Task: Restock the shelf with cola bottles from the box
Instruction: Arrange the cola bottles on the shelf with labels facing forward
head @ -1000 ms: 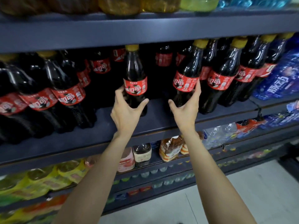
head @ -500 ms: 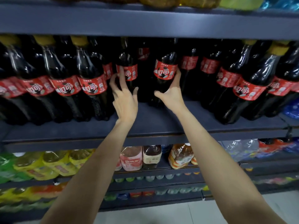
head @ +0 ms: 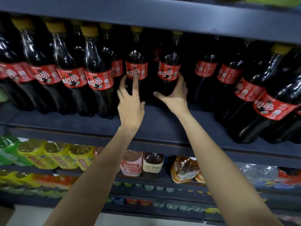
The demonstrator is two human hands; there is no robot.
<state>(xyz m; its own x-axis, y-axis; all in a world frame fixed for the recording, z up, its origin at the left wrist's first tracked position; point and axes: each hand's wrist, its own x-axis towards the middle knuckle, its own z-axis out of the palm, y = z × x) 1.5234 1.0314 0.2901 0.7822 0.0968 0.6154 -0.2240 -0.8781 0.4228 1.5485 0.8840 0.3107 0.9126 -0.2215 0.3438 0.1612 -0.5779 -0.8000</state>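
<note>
**Cola bottles set deep in the shelf gap, both hands at their fronts**

Cola bottles are my concern here, and two of them stand at the back of the middle gap. The left cola bottle (head: 136,66) and the right cola bottle (head: 169,67) are upright on the dark shelf board (head: 156,126), apart from each other. My left hand (head: 130,105) is open: its fingers are spread and straight, and one fingertip (head: 135,75) touches the red label of the left bottle. My right hand (head: 176,97) is also open, with its fingers lying along the right side of the other bottle, at about 3 o'clock of it, and its thumb pointing toward 9 o'clock. Neither hand wraps around a bottle.

I see these risks. A push high on the label, above the middle of a tall bottle, could tip it backward into the bottles behind. A side push from my right hand could slide that bottle into its neighbour. The front row at 9 o'clock (head: 99,79) stands close to my left forearm, so pulling back carelessly could knock one off the edge. The box is not in view.
</note>
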